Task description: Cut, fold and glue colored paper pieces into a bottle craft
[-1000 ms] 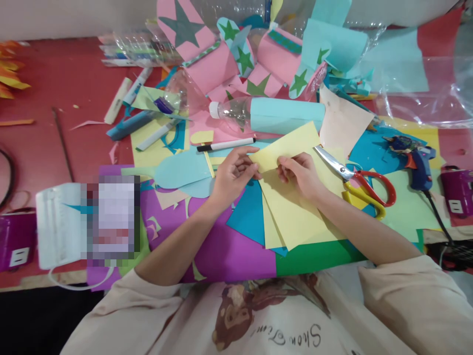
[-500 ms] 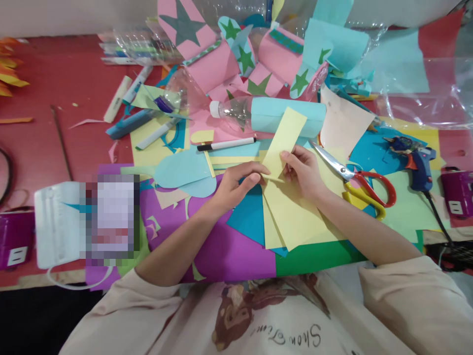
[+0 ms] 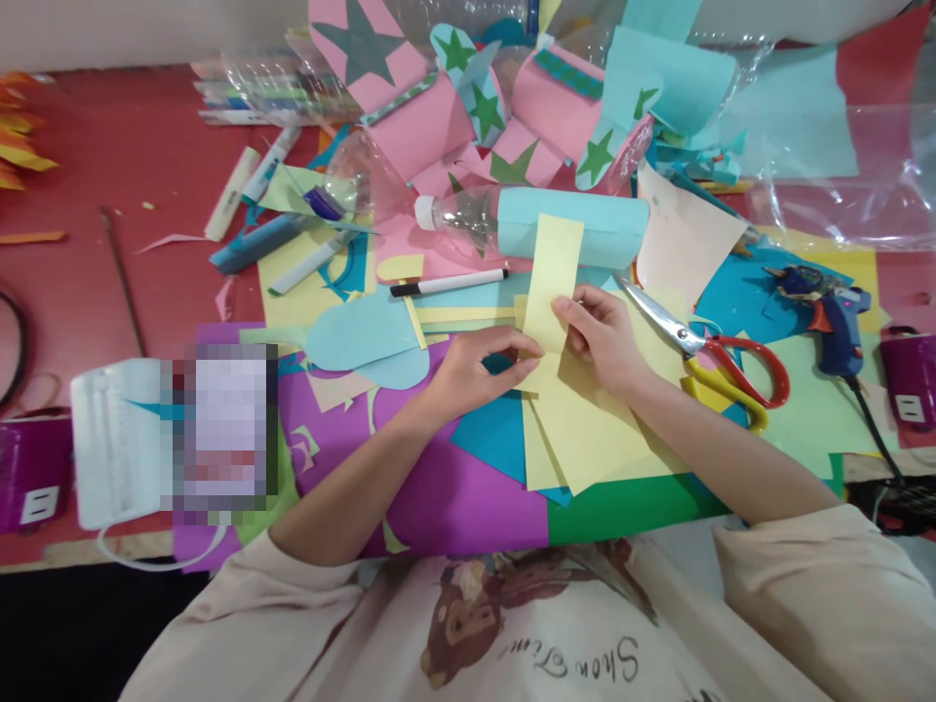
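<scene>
A strip of pale yellow paper [image 3: 557, 258] stands nearly upright between my hands. My right hand [image 3: 604, 336] pinches its right edge between thumb and fingers. At its lower left edge, my left hand [image 3: 493, 366] is closed in a pinch, thumb and forefinger tips on the paper. Below the strip lie larger yellow paper sheets [image 3: 596, 434], with a blue sheet [image 3: 487, 434] partly under them. Scissors [image 3: 687, 338] with red and yellow handles lie open just right of my right hand. Behind the strip rests a clear bottle wrapped in light blue paper [image 3: 606, 224].
A black-and-white marker [image 3: 448, 284] and light blue cut-outs [image 3: 358, 336] lie left of centre. On the right is a blue glue gun [image 3: 840, 327] with its cord. Pink bottle crafts with green stars [image 3: 420, 132] stand at the back. A blurred-out phone [image 3: 226, 424] lies left.
The yellow strip has turned from leaning right to nearly upright. My left hand's thumb and forefinger have moved slightly right, with their tips closer together at the strip's edge.
</scene>
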Action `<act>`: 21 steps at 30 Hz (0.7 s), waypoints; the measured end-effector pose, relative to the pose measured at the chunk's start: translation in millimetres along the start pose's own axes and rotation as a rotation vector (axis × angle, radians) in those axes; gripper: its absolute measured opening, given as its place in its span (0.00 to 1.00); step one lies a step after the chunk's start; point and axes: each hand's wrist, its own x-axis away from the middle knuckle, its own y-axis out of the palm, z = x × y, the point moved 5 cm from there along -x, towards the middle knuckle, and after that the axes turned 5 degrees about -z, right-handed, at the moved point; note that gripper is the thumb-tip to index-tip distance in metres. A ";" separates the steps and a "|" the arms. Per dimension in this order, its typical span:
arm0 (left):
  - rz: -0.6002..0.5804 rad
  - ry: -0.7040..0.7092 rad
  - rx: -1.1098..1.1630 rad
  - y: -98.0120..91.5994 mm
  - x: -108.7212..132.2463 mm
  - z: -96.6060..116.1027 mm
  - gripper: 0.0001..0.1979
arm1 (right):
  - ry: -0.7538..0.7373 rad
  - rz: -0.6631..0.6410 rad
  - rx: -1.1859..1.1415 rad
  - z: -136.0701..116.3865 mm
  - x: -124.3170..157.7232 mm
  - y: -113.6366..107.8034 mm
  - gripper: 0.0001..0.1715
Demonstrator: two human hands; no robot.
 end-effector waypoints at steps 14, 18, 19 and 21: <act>-0.031 -0.143 0.140 6.6 2.3 -10.6 0.15 | 0.030 0.032 -0.008 1.2 0.7 -1.0 0.17; 0.059 -0.199 0.247 3.1 1.2 -14.3 0.16 | 0.021 0.032 0.016 -0.8 0.7 -1.3 0.11; 0.071 -0.204 0.259 2.5 1.1 -14.4 0.16 | 0.009 0.034 0.052 -5.4 1.6 -1.0 0.10; 0.081 -0.205 0.287 2.1 1.3 -14.2 0.16 | -0.030 0.010 0.184 -21.3 5.9 -0.5 0.08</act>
